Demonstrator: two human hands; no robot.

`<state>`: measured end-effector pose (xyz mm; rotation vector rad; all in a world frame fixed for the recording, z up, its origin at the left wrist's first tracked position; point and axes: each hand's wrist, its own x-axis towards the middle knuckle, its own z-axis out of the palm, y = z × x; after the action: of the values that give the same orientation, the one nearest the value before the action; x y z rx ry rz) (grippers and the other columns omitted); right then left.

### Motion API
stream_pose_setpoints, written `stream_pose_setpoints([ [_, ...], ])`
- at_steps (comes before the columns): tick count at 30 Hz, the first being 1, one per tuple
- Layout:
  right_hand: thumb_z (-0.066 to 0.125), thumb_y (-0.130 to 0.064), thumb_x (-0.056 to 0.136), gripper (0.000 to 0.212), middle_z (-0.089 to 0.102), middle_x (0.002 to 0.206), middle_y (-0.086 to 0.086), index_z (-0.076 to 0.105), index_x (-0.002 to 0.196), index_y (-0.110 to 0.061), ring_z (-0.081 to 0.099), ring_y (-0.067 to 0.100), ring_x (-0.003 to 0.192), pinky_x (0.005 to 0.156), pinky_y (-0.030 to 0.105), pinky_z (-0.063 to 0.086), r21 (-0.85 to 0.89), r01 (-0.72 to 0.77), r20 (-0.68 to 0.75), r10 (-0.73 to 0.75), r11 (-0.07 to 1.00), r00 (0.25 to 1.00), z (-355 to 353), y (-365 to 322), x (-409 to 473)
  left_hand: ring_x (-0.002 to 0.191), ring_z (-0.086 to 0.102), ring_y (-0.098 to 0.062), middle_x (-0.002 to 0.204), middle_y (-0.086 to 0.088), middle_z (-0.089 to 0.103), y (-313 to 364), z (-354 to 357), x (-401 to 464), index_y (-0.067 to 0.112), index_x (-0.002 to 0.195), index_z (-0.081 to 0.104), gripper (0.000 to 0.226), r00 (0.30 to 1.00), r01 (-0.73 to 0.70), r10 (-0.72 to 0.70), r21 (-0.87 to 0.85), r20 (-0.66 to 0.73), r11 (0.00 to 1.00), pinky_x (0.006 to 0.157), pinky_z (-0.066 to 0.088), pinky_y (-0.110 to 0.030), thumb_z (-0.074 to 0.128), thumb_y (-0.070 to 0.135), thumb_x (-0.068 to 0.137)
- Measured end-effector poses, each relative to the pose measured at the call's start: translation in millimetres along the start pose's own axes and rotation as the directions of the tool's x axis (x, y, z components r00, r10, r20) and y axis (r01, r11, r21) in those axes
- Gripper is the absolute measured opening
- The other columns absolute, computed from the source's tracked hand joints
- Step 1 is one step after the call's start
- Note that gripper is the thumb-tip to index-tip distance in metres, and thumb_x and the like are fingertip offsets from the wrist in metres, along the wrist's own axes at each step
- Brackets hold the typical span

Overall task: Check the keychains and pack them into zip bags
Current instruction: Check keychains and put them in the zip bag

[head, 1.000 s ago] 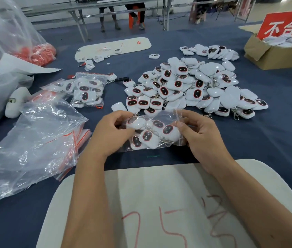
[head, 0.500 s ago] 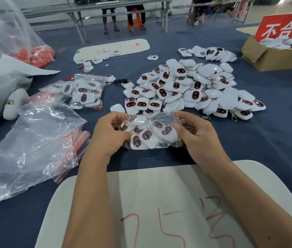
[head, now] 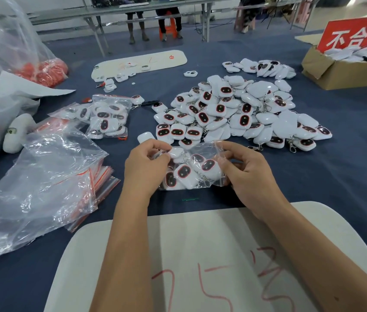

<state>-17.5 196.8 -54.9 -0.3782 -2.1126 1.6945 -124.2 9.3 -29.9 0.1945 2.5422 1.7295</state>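
A clear zip bag [head: 191, 170] holding several white keychains with dark oval faces is held just above the blue table. My left hand [head: 144, 167] pinches its top left corner and my right hand [head: 245, 172] pinches its top right edge. Behind it lies a big loose pile of the same keychains [head: 234, 111]. A filled zip bag [head: 108, 118] lies to the left of the pile. A stack of empty red-striped zip bags [head: 101, 179] sits under crumpled clear plastic at my left.
A white board [head: 200, 255] with red writing lies under my forearms. A cardboard box [head: 340, 73] with a red sign stands at the far right. Large plastic sacks [head: 2, 70] crowd the left. A second white board [head: 142, 61] with loose parts lies at the back.
Both hands have kept hold of the bag's top edge, fingers shifting along it. The keychains inside have settled a little. Nothing else on the table has moved.
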Motion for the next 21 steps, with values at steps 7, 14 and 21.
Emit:
stream_pose_setpoints([
  [7, 0.065, -0.015, 0.103, 0.030, 0.070, 0.094, -0.002, 0.072, 0.127, -0.031, 0.062, 0.029, 0.078, 0.079, 0.055, 0.059, 0.016, 0.013, 0.006, -0.013, 1.000, 1.000, 1, 0, 0, 0.109, 0.059, -0.025, 0.107, 0.008, 0.065, 5, 13, -5, 0.036, 0.091, 0.064, 0.020, 0.996, -0.052, 0.065, 0.187, -0.062, 0.981, 0.094, 0.053, -0.046, 0.080, 0.039, 0.079],
  [14, 0.065, -0.016, 0.102, 0.029, 0.068, 0.093, -0.001, 0.072, 0.125, -0.035, 0.057, 0.034, 0.072, 0.077, 0.054, 0.058, 0.006, 0.025, 0.007, -0.025, 1.000, 1.000, 1, 0, -1, 0.120, 0.054, -0.021, 0.110, 0.015, 0.060, 5, 10, -4, 0.036, 0.096, 0.065, 0.028, 1.000, 0.012, -0.009, 0.098, -0.026, 0.995, 0.094, 0.051, -0.038, 0.085, 0.027, 0.078],
  [21, 0.065, -0.015, 0.102, 0.030, 0.069, 0.092, 0.000, 0.070, 0.120, -0.038, 0.061, 0.038, 0.076, 0.077, 0.053, 0.058, 0.019, 0.037, 0.006, -0.037, 0.999, 0.999, 1, -3, -3, 0.125, 0.050, -0.023, 0.126, 0.004, 0.058, 5, -3, -7, 0.045, 0.101, 0.067, 0.047, 0.979, 0.048, -0.057, 0.050, 0.193, 0.998, 0.081, 0.048, -0.029, 0.091, 0.016, 0.072],
])
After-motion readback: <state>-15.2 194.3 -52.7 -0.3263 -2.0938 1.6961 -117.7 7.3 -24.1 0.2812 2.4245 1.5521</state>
